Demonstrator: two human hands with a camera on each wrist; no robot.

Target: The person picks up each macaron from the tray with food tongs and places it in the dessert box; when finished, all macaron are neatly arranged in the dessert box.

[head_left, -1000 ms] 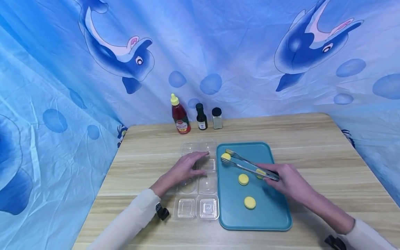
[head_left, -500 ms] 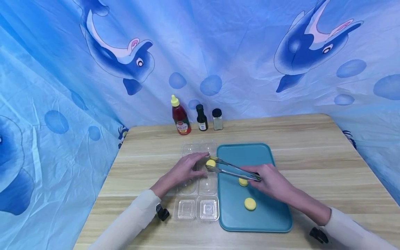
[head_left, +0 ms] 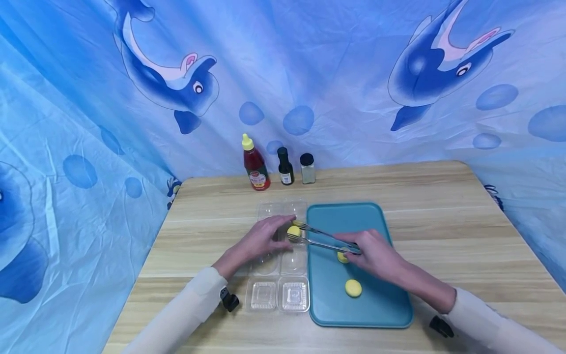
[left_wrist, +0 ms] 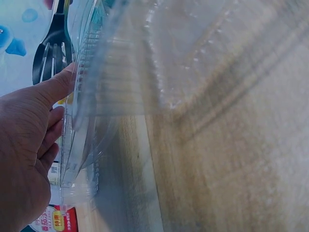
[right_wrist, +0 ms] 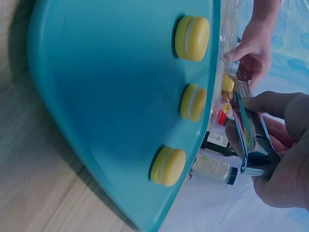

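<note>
While gripping silver metal tongs (head_left: pixel 327 244) in the right hand (head_left: pixel 373 253), holds a round yellow macaron (head_left: pixel 294 231) at the clear, compartmented plastic container (head_left: pixel 294 296) (in or just above, hard to tell). Rests a loosely spread left hand (head_left: pixel 264 237) there. Could crush the macaron by squeezing hard, or drop it by slackening early.

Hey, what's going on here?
Someone's right hand holds metal tongs, with a yellow macaron between the tips, at a clear plastic container. The left hand is at that container too. Three more macarons lie on the teal tray alongside. Whether the tongs have let go isn't clear.
</note>
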